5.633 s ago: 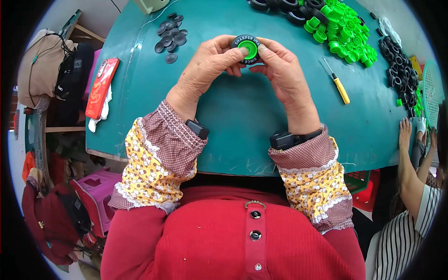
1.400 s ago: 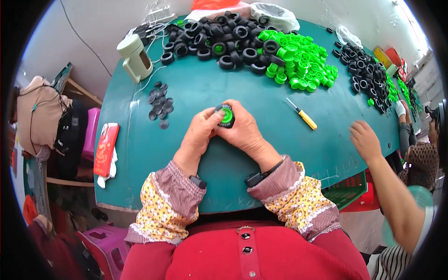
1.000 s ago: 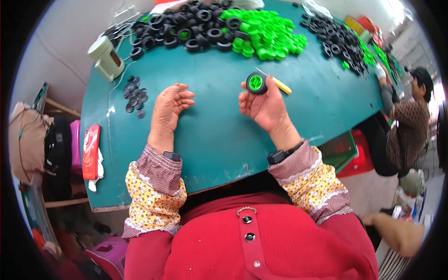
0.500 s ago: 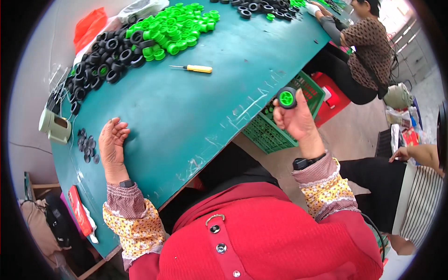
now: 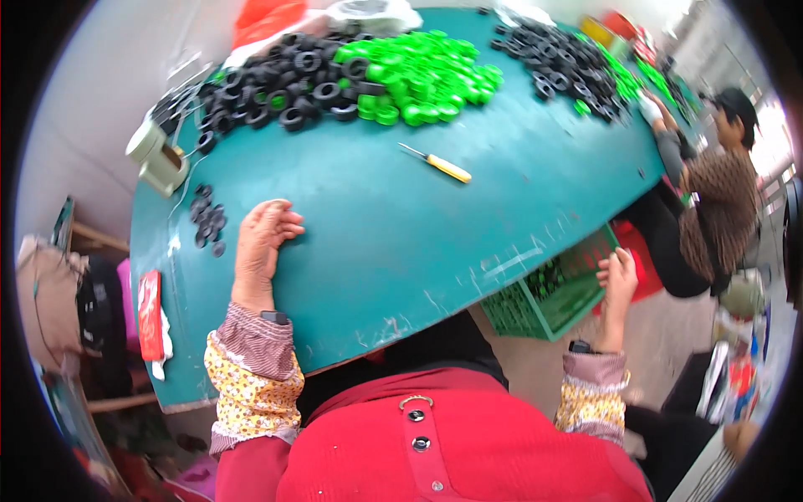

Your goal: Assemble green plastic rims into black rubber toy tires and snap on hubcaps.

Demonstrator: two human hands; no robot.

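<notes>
My left hand (image 5: 266, 238) rests on its side on the green table (image 5: 335, 276), fingers loosely bent and a little apart, with nothing in it. Close to it lies a small group of black round caps (image 5: 207, 219). Out to the right, my right hand (image 5: 617, 280) is over the right side of a green plastic crate (image 5: 535, 314). Its fingers are loosely curled, and no wheel shows in them. Inside the crate are black and green wheels (image 5: 545, 279). A screwdriver (image 5: 447, 167) with a yellow handle lies in the middle of the table.
Black tyres (image 5: 293, 79) and bright green wheel rims (image 5: 422, 75) are heaped at the far side. A beige device (image 5: 156, 159) stands at the left edge, near a red packet (image 5: 150, 314). A co-worker (image 5: 719, 192) sits at the right by another heap of tyres (image 5: 560, 63).
The black-tyred green wheel has left my right hand, which has moved right and lower over the crate. My view has turned, shifting the table; my left hand still rests there.
</notes>
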